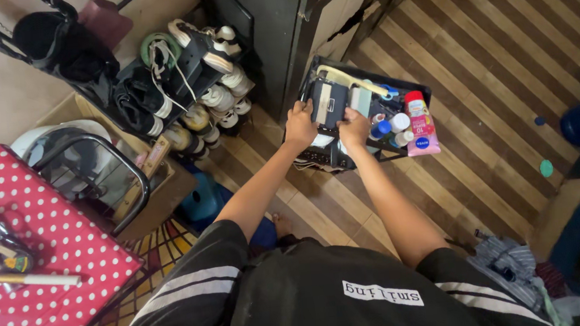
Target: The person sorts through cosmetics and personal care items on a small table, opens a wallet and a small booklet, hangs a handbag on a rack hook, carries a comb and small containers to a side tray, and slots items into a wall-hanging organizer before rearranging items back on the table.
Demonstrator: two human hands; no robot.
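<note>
Both hands reach down into a black crate (405,83) that stands on the striped floor (489,41), just in front of a dark cabinet (278,31). The left hand (299,126) grips the near left corner of a dark pouch with a pale band (329,101), fingers curled over its edge. The right hand (354,126) is clenched on the pouch's near right corner, thumb side up. The pouch sits at the left end of the crate, tilted up toward the far rim, its long axis running away from the person; both hands hold it from its near end, so it lies straight ahead of them and slightly left of the body's middle. The left hand is a little farther forward than the right.

Behind the pouch a pale yellow flat thing (345,75) leans along the far rim. Toward the crate's right end stand small bottles with blue caps (388,128) and a pink bottle with a red cap (421,122) at the near right corner, just beside the right hand but not touching it.

To the left of the cabinet a shoe rack (192,87) holds pale shoes, and at the far left a red spotted cloth (41,275) carries a white marker (31,279)
</note>
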